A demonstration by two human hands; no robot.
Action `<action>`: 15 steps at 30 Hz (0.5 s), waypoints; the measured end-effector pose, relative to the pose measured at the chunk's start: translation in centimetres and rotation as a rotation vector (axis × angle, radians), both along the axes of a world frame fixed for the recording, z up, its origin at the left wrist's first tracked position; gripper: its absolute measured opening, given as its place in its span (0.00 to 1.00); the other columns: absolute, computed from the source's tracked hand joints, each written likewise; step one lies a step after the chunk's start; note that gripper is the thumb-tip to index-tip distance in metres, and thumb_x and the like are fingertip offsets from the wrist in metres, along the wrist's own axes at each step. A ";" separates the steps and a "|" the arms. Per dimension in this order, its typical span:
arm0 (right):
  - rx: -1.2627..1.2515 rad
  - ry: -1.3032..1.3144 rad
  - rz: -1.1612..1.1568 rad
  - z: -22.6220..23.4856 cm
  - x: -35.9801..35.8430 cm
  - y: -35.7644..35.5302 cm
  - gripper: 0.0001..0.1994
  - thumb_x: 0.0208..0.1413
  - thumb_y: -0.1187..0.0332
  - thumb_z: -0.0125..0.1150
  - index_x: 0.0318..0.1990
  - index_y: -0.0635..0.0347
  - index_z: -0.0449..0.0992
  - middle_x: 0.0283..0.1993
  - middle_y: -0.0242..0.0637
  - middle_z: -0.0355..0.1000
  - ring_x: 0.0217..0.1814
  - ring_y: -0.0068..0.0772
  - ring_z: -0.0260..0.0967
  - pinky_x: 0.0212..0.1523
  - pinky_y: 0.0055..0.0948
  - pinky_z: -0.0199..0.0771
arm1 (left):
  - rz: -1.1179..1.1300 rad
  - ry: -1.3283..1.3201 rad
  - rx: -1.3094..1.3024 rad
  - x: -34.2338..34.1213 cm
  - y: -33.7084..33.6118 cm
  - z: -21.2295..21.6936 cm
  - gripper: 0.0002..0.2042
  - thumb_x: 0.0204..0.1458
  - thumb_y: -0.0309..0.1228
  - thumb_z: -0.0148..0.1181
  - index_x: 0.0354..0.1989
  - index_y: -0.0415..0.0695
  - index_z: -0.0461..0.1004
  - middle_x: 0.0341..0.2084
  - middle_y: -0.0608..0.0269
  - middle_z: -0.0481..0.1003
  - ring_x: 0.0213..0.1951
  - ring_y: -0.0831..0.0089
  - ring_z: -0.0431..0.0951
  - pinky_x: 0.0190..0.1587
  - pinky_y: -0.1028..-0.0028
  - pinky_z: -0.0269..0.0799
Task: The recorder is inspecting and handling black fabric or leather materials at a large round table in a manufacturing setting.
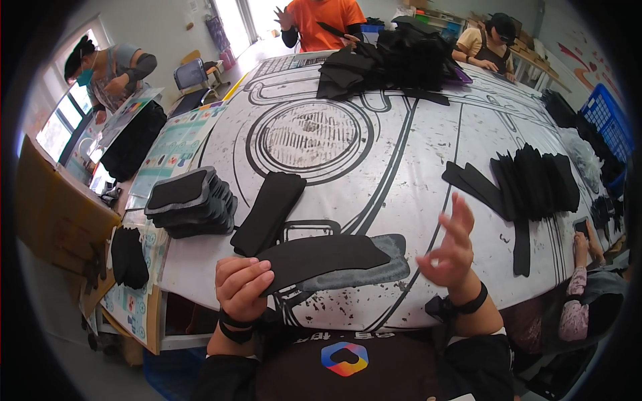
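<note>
My left hand (242, 287) pinches the left end of a flat, black, foam-like piece (321, 262), thumb on top. Under that piece, on the table, lies a grey, worn-looking pad (394, 264) with rounded corners, partly covered by it. My right hand (451, 250) is raised off the pad's right end, fingers apart and holding nothing. Just beyond my left hand rests a small pile of long black pieces (271, 207). Left of that stands a stack of grey pads (217, 212), with a black piece (177, 189) on top.
The table's white cover (428, 160) has black line drawings. A fanned pile of black strips (535, 184) lies at right, and a large black heap (401, 63) at the far side. Several people are around the table. A blue crate (607, 120) stands at the right edge.
</note>
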State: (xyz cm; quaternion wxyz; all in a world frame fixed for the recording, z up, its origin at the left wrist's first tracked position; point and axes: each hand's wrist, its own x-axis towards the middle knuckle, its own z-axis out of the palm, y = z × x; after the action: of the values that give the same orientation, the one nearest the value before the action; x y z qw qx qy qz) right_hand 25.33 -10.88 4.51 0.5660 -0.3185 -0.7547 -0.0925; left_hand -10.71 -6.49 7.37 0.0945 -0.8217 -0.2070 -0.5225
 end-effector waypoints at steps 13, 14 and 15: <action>-0.402 0.429 -0.025 -0.5 0.2 1.3 0.24 0.47 0.78 0.61 0.55 0.57 0.68 0.59 0.44 0.68 0.69 0.44 0.55 0.73 0.48 0.33 | 0.017 -0.021 -0.023 0.0 -0.1 -0.3 0.12 0.41 0.20 0.62 0.36 0.45 0.77 0.37 0.65 0.78 0.38 0.66 0.76 0.37 0.68 0.70; -0.420 0.434 0.034 -0.5 0.4 1.3 0.27 0.47 0.80 0.60 0.58 0.58 0.65 0.50 0.40 0.72 0.63 0.37 0.62 0.73 0.48 0.32 | 0.021 -0.022 -0.023 -0.1 -0.1 -0.3 0.11 0.42 0.20 0.63 0.36 0.45 0.77 0.37 0.65 0.78 0.38 0.66 0.76 0.37 0.68 0.70; -0.375 0.327 -0.005 -0.6 0.5 1.4 0.30 0.48 0.81 0.58 0.62 0.58 0.62 0.41 0.35 0.77 0.57 0.30 0.69 0.73 0.48 0.31 | 0.032 -0.020 -0.020 -0.1 -0.1 -0.3 0.11 0.42 0.20 0.63 0.36 0.45 0.77 0.37 0.65 0.78 0.38 0.66 0.76 0.37 0.68 0.71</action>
State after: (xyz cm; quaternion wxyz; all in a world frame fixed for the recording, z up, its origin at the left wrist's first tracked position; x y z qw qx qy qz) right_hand 25.83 -9.44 3.94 0.6115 -0.4305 -0.6563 0.1006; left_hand -10.82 -6.62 7.03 0.0926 -0.8139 -0.2261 -0.5272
